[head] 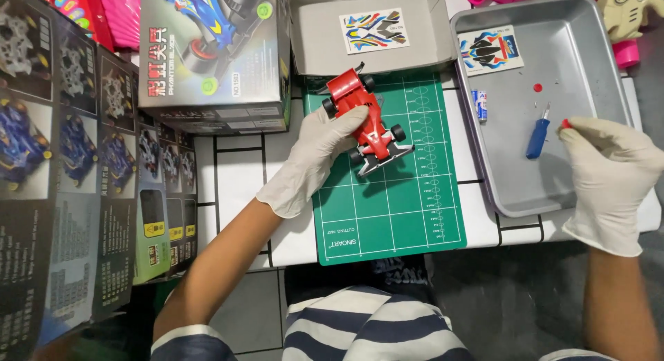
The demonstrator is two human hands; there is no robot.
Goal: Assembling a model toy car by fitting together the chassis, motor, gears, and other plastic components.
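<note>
**Bench state: red car steadied, small red part in fingertips**

White tiled tabletop (235, 188) with dark grout lines carries everything, so I note it first. Large printed cardboard sheets with model car pictures (69, 160) are spread along my left, off the work area. A closed printed cardboard kit box showing a blue racing car (214, 50) stands behind, beside an open grey cardboard box lid (325, 43) that holds a colourful sticker sheet (374, 30), flat and out of harm's way.

Centre: green gridded cutting mat (394, 202), which gives a flat, non-slip base. On it lies the red plastic toy racing car with black wheels (366, 122), nose towards me. My left hand (318, 160), in a white glove, is closed loosely over the car's side, fingers curled on the body, apparently to stop it rolling.

Right: shallow grey metal tray (553, 188), whose raised rim likely keeps small parts from escaping. It contains a second sticker sheet (490, 50), a small blue-and-white cylinder, perhaps a battery (479, 105), a short blue-handled screwdriver (538, 134) and a loose tiny red round piece (537, 87).

My right hand (609, 174), also gloved, hovers over the tray's right edge. Thumb and forefinger are pinched nearly shut on a tiny red part (566, 124), just beside the screwdriver; its exact shape is too small to tell.
</note>
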